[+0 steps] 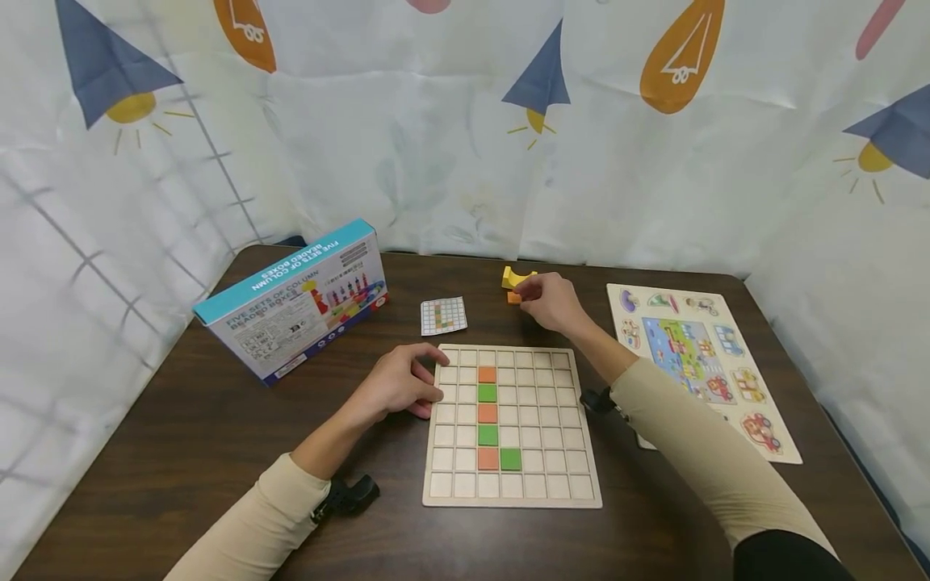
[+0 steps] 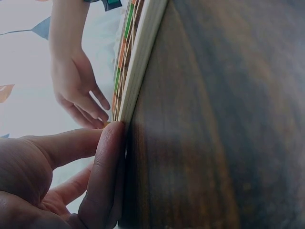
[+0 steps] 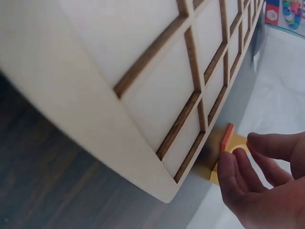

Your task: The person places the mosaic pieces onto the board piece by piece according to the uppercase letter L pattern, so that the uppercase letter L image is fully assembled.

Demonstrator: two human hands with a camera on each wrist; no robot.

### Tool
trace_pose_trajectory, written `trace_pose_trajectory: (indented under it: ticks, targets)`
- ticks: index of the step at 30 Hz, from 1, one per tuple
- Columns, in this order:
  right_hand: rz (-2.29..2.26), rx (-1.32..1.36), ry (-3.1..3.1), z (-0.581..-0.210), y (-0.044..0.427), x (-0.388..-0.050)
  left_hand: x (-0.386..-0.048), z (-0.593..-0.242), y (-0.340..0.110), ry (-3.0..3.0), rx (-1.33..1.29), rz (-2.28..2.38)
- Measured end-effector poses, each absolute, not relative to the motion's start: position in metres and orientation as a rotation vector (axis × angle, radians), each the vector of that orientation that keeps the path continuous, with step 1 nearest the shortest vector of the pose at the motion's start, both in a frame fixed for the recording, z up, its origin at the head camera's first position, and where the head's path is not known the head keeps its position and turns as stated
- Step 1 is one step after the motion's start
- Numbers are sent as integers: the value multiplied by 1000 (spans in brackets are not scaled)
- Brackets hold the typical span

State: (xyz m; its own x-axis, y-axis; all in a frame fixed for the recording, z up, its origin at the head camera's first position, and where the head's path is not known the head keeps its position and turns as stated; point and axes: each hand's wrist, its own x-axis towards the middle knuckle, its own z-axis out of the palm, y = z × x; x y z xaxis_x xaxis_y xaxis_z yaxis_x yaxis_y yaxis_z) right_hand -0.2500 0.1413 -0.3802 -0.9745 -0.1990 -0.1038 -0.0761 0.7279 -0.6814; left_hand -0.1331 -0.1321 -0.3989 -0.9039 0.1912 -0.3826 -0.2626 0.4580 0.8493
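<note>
A pale wooden grid board [image 1: 541, 415] with orange and green square tiles in some cells lies before me. My left hand [image 1: 400, 379] touches its left edge near the top corner; in the left wrist view a fingertip [image 2: 112, 131] lies against the board's side. Beyond the far right corner, my right hand [image 1: 552, 303] is at a small orange tile [image 1: 513, 298] beside a yellow arched block [image 1: 508, 277]. The right wrist view has the orange tile [image 3: 228, 137] by the fingertips, with a gap between thumb and fingers. Whether the tile is lifted is unclear.
A small card [image 1: 443, 316] with a printed coloured grid lies behind the board. A blue-topped toy box [image 1: 291, 307] stands at the left. At the right, under the right forearm, a picture puzzle board [image 1: 632, 300] lies flat. A patterned curtain [image 1: 450, 161] hangs behind the table.
</note>
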Motion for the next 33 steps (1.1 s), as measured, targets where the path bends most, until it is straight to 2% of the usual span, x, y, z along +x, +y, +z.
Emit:
trace_pose_trajectory:
  ticks: [33]
  targets:
    - [-906,-291,2851,-393,130,-263,-132,-397,-131,2289,-68,1428]
